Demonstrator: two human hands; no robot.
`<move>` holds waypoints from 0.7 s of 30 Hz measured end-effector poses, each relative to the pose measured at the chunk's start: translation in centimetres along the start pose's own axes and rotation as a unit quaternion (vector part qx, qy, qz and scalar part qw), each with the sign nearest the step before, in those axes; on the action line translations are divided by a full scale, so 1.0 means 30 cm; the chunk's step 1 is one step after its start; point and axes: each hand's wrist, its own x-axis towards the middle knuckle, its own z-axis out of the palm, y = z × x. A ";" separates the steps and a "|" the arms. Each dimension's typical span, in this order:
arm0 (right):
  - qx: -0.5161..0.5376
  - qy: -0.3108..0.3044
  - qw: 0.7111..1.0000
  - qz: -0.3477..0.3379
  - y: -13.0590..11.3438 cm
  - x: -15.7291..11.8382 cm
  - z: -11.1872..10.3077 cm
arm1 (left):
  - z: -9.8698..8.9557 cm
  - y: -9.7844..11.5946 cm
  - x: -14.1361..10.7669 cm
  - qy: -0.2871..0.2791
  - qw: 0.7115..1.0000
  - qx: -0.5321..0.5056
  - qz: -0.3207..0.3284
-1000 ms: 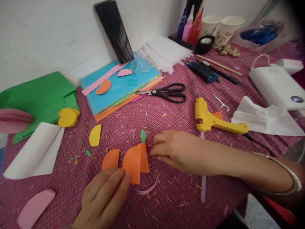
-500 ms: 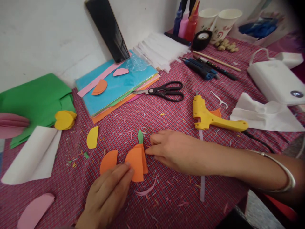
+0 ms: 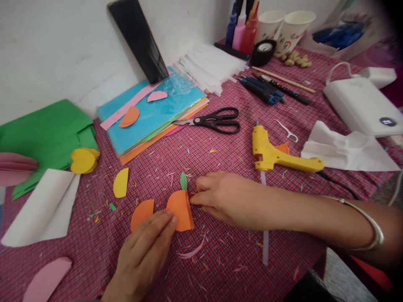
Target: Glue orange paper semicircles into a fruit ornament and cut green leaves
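A folded orange paper cutout (image 3: 180, 212) with a rounded side and a green paper leaf (image 3: 184, 180) at its top lies in front of me. My left hand (image 3: 143, 251) holds its left side, the straight fingers together and their tips on the paper; the thumb is hidden. At the folded right edge, my right hand (image 3: 222, 199) is closed, with fingertips against the paper. Another orange half-round piece (image 3: 143, 214) lies partly under my left hand. A yellow half-round piece (image 3: 121, 183) rests farther off.
A yellow glue gun (image 3: 267, 151) with a glue stick lies close beyond my right forearm. Black scissors (image 3: 217, 121) are near the stacked coloured paper (image 3: 151, 113). A phone (image 3: 140, 42) leans on the wall. Paper scraps litter the checked cloth (image 3: 220, 260).
The orange cutout's layers, fanned apart before, now lie closer together, its front flap turned and its lower edge higher. Both hands stay nearly in place; the view has shifted slightly.
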 end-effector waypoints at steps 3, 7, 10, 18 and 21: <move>-0.004 -0.007 1.000 0.002 0.000 0.001 -0.002 | 0.000 0.000 -0.001 -0.002 1.000 0.003 0.005; -0.007 -0.001 1.000 -0.002 0.000 -0.001 -0.004 | 0.005 0.000 -0.004 0.000 1.000 0.000 0.011; -0.006 -0.004 1.000 -0.001 -0.002 -0.001 -0.008 | 0.009 -0.002 -0.010 -0.001 1.000 0.002 0.014; -0.005 0.001 1.000 -0.002 -0.001 -0.003 -0.007 | 0.019 -0.006 -0.019 -0.005 1.000 -0.018 0.011; 0.007 0.011 1.000 0.001 0.000 -0.003 -0.003 | 0.020 -0.003 -0.009 0.005 1.000 -0.017 0.006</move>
